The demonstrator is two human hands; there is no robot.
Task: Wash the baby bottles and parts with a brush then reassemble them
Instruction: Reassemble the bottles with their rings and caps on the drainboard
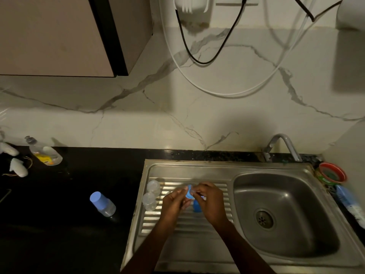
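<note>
Blue ring (189,192) pinched between both hands over the steel drainboard (177,232).
Left hand (172,204) and right hand (212,200) curl their fingertips on the ring from either side; a blue part (197,207) sits just beneath them. Two clear bottles (151,195) lie on the drainboard's left edge, near the left hand. A capped bottle (102,203) rests on the black counter (69,224), well left of the sink (286,214).

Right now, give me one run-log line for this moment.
phase: reassembly | hands: left hand and right hand hold blue ring | over: drainboard | capped bottle: on counter
</note>
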